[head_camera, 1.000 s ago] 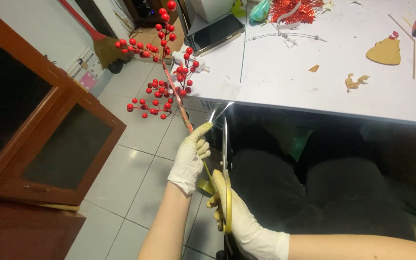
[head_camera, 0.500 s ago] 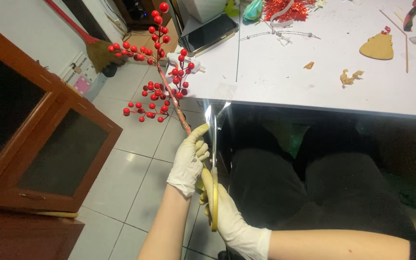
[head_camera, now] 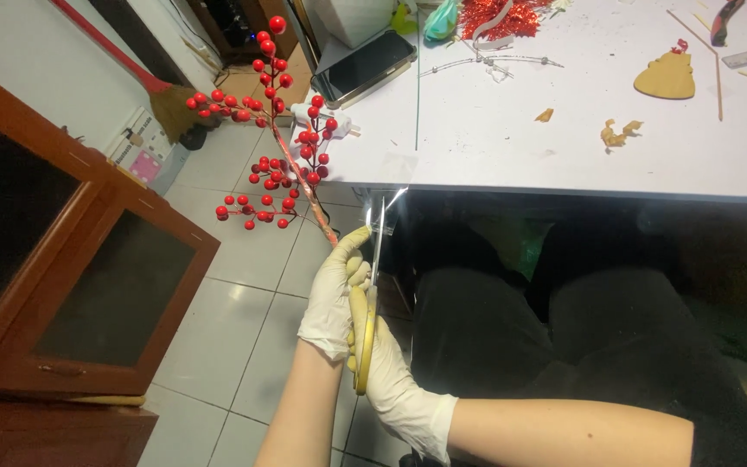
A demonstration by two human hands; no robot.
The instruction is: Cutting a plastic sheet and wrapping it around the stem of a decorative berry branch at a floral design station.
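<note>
The gloved left hand has lowered the red berry branch slightly, fingers wrapped round its stem. The right hand grips yellow-handled scissors, blades now beside the stem, seemingly readying a cut.

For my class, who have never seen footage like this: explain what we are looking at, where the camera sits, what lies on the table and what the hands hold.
There is no machine here. A person wears a camera on the head, so the picture looks down at their own two gloved hands, over dark trousers and a tiled floor. The left hand grips the stem of a red berry branch. The right hand holds yellow-handled scissors, blades pointing up beside the stem. On the white table lie a phone, red tinsel, a tan cutout, thin sticks and paper scraps. A wooden cabinet stands to the left.
</note>
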